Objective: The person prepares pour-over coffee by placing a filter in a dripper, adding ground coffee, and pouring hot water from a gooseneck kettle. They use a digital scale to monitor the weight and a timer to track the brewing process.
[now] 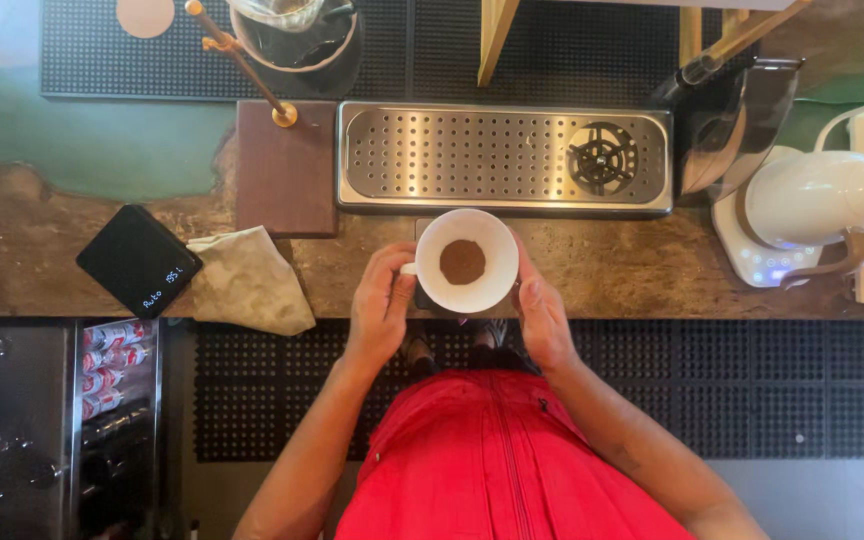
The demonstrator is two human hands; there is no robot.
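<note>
At the front edge of a worn wooden bench (612, 270), patched with green along its far side, a white ceramic dripper cup (467, 260) holding a small mound of brown ground coffee (463, 262) sits between two bare hands. The left hand (380, 308) curls against the cup's left side with its fingers pinching the small handle, and the right hand (542, 318) presses flat against the right wall, fingers together. Just behind the cup lies a perforated steel drip tray (472, 155) with a round rinser (602, 158) at its right end. To the left rest a crumpled beige cloth (249, 280) and, touching it, a black digital scale (139, 260) with a lit display. A dark wooden stand base (287, 175) with a brass pole (242, 62) stands beside the tray. On the right, a white kettle (817, 200) sits on its white base. Black rubber matting (752, 390) covers the floor below, and a small fridge with cans (112, 370) is under the bench at the left. The person wears a red apron (502, 460).
</note>
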